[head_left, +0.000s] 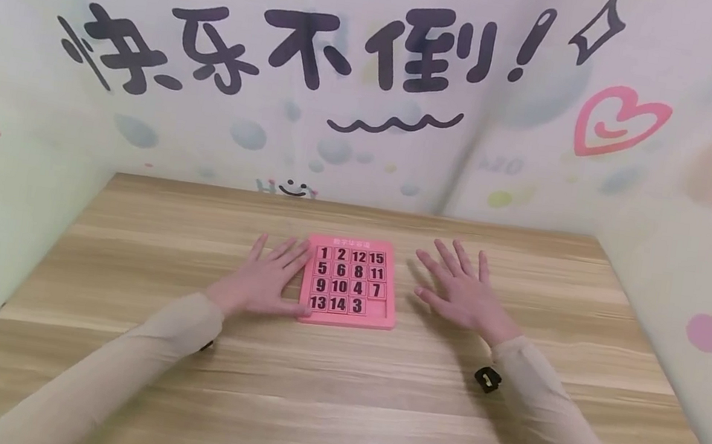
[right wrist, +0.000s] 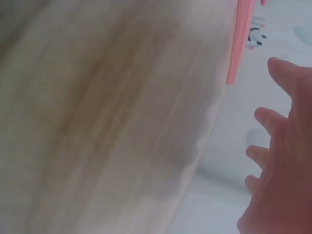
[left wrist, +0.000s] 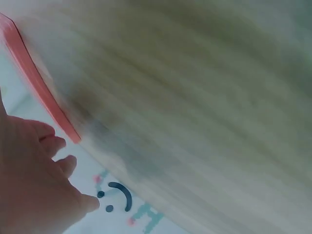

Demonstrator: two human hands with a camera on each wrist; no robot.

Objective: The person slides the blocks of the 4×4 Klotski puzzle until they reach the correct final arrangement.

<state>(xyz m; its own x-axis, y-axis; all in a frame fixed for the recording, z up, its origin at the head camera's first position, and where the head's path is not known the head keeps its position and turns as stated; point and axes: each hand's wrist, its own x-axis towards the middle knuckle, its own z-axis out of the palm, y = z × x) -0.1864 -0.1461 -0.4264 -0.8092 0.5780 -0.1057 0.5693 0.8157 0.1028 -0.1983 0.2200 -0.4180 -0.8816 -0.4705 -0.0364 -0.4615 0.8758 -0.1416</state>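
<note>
A pink sliding number puzzle [head_left: 346, 320] lies flat on the wooden table, its black-numbered tiles facing up and a blank slot at its lower right. The left hand [head_left: 264, 279] is at the puzzle's left side, fingers spread, with the thumb tip over the lower left corner and a fingertip at the upper left edge. To the right of the puzzle, apart from it, the right hand [head_left: 464, 296] hovers with its fingers spread and nothing held. The puzzle's pink edge [left wrist: 41, 90] shows beyond the left hand in the left wrist view, and its pink side [right wrist: 239, 44] in the right wrist view.
The wooden table [head_left: 333, 399] reaches back to a white printed wall cloth [head_left: 363, 170] with dark lettering, and similar cloth stands on both sides. A small black device [head_left: 487, 379] sits at the right wrist.
</note>
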